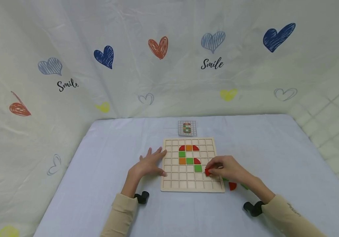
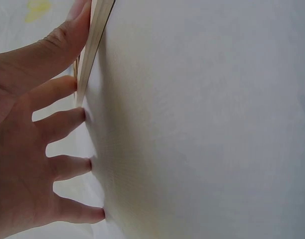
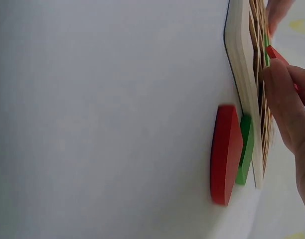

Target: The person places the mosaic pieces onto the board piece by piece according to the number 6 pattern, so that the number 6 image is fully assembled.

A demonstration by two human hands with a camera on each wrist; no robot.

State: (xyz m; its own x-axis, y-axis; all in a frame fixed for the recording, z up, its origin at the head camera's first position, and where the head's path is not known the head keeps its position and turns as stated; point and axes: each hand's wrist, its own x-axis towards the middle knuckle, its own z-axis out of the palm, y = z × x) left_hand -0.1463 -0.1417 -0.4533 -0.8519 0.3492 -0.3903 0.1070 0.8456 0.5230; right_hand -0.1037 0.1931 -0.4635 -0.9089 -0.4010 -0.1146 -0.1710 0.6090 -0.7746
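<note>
A wooden grid board [image 1: 175,182] lies on the table, with red, orange and green tiles set in several of its squares. Between thumb and fingers, my right hand [image 1: 225,168] pinches a red tile [image 1: 207,172] over the right part of the board, beside a green tile [image 1: 198,168]. In the right wrist view that red tile [image 3: 276,54] shows only in part behind the fingers. My left hand [image 1: 148,164] is spread at the board's left edge; thumb and index finger touch the rim, and the other fingertips rest on the cloth in the left wrist view.
A small printed pattern card [image 1: 187,128] lies behind the board. Near the board's lower right corner are a loose red rounded piece [image 1: 232,186] and a green piece [image 3: 245,149]; another green piece [image 1: 244,186] is partly under the right forearm. White cloth covers the table [image 1: 98,197].
</note>
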